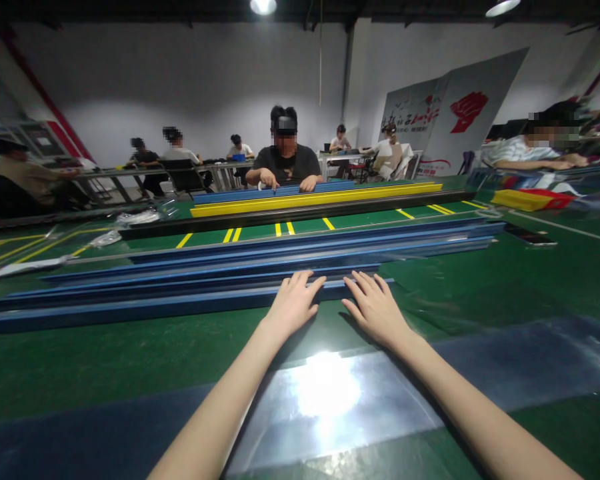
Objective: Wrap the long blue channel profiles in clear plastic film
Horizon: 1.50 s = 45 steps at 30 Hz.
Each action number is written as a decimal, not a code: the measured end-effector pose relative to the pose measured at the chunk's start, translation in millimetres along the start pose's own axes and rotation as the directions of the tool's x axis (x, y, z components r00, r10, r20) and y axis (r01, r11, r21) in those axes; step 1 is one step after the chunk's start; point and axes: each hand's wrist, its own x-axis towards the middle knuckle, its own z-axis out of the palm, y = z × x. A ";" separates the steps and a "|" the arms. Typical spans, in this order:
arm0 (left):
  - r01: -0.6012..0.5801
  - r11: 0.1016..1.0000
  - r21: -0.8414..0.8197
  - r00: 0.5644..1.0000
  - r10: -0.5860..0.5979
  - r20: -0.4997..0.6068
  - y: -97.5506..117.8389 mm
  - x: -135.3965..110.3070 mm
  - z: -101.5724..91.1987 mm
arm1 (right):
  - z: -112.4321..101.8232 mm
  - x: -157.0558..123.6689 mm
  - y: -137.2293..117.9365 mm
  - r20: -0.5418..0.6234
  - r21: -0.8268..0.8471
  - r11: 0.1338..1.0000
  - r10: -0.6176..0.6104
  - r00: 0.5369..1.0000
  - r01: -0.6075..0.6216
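So both hands are out in front, apart from each other, palms down with fingers loosely spread, not gripping anything. The left hand (295, 301) and right hand (374, 305) each have fingertips over the near blue strip (130, 309), close to its right end (can't tell if they're actually pressing on it or just over it). That strip lies lengthwise across the green tabletop (145, 363), with more blue strips (330, 245) lined up just behind it. Under the forearms there's a bluish see-through sheet (520, 365) with a big lamp glare on it. Farther back sit a black strip (280, 219) and a yellow strip (320, 199), and off to the right a phone (534, 235), plus a yellow tray (523, 199). Across the table, a person in a dark top (297, 162) has both hands at another blue strip (333, 187). Way back, a panel (437, 143) shows a red fist.
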 end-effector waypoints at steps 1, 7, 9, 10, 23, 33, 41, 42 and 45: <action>-0.012 1.000 0.004 1.000 0.012 0.009 1.0 -0.1 0.5 | 0.1 0.0 -0.3 0.003 0.003 1.000 -0.012 1.000 0.012; -0.015 1.000 0.012 1.000 0.015 0.012 2.3 -0.6 0.4 | -1.4 1.9 11.8 -0.041 0.012 0.997 0.076 0.996 -0.076; -0.006 1.000 0.006 1.000 0.006 0.006 1.4 -0.3 -0.2 | -2.8 2.3 18.3 -0.074 -0.001 0.989 0.149 0.986 -0.149; 0.001 1.000 0.006 1.000 -0.001 0.000 1.1 -0.2 -0.6 | -3.8 2.4 21.2 -0.086 -0.008 0.983 0.183 0.979 -0.184; 0.054 0.999 -0.004 0.998 -0.055 -0.031 3.5 0.3 -3.7 | -15.4 4.0 18.1 -0.055 0.030 0.980 0.198 0.979 -0.197; -0.035 0.999 0.002 0.999 0.035 0.002 4.4 -0.9 1.5 | -21.3 5.9 14.4 -0.042 0.109 0.994 0.012 0.999 -0.007; 0.002 1.000 0.026 0.999 -0.001 -0.032 2.5 -0.9 0.9 | -22.6 5.3 30.3 -0.093 0.035 0.972 0.234 0.968 -0.231; 0.008 0.999 0.032 0.999 -0.007 -0.040 2.6 -0.9 1.0 | -22.3 5.1 31.7 -0.102 0.022 0.967 0.254 0.962 -0.253; 0.019 0.999 0.043 0.998 -0.017 -0.060 3.4 -0.7 1.2 | -22.3 4.6 32.5 -0.092 -0.007 0.958 0.286 0.954 -0.288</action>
